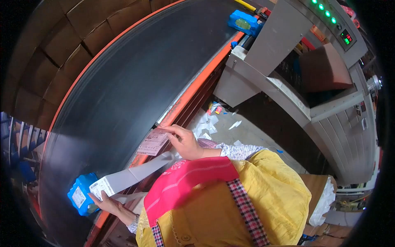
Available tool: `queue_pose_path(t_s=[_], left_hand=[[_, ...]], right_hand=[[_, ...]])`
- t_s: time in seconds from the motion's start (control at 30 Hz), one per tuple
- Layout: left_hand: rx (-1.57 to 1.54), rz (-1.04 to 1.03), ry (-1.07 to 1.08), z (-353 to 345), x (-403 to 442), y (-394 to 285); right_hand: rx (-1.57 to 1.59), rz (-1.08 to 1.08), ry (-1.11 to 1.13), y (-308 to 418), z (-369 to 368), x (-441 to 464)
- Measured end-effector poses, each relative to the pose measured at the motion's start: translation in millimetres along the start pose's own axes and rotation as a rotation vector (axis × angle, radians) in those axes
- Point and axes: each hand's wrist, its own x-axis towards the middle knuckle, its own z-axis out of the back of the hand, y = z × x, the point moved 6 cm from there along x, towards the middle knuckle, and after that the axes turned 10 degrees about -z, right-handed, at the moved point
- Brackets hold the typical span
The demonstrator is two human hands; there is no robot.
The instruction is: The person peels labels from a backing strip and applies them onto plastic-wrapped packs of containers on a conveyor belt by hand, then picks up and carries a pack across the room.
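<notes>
My right hand (186,143) is closed at the conveyor's orange edge, its thumb and fingers pinching a printed label sheet (153,142) that looks pinkish and see-through. Lower left, my left hand (110,204) has its fingers on the end of a long white label strip (133,178), where a printed label with a barcode shows. The strip stretches from there up toward my right wrist. Just beyond my left fingertips a blue-wrapped package (82,193) bearing a white label lies on the black conveyor belt (119,90).
Another blue package (243,22) sits at the belt's far end beside a grey machine (275,39) with green lights. A brown box (325,68) is inside the machine. Stacked cartons (61,41) line the far side. Paper scraps (207,123) litter the floor.
</notes>
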Motion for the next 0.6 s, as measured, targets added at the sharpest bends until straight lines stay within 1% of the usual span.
queue_pose_path(t_s=[0.03, 0.07, 0.1, 0.17, 0.23, 0.3, 0.33, 0.37, 0.43, 0.47, 0.5, 0.57, 0.6], left_hand=[[0.025, -0.034, 0.004, -9, -4, -8], [0.082, -0.026, 0.032, -17, -9, -14], [0.082, 0.001, 0.069, -14, -7, -3], [0.079, -0.002, 0.100, -57, -24, -22], [0.197, 0.061, 0.227, -81, -34, -20], [0.208, 0.078, 0.365, -101, -40, -7], [0.156, 0.013, 0.375, -114, -46, -7], [0.115, 0.017, 0.411, -125, -53, -5], [0.093, 0.128, 0.501, -153, -70, -2], [0.135, 0.179, 0.535, -159, -79, -5], [0.095, 0.176, 0.570, -163, -83, 5], [0.123, 0.122, 0.645, -180, -100, 10], [0.112, 0.161, 0.679, -188, -109, 4]], right_hand=[[-0.015, -0.006, 0.028, 1, 0, 0], [-0.030, -0.011, 0.056, 4, -1, 0], [-0.046, -0.014, 0.082, 5, -3, -2], [-0.051, -0.006, 0.097, 3, -3, 3], [-0.043, 0.015, 0.085, 3, -2, 7], [-0.024, -0.026, 0.058, -2, 2, 13], [-0.015, -0.044, 0.044, -3, 5, 15], [-0.038, -0.039, 0.018, -3, 9, 18], [-0.083, -0.031, -0.038, -4, 23, 31], [-0.068, -0.023, -0.069, -5, 28, 33], [-0.064, -0.043, -0.104, -11, 34, 37], [-0.059, -0.054, -0.191, -20, 56, 48], [-0.033, -0.065, -0.210, -30, 63, 52]])
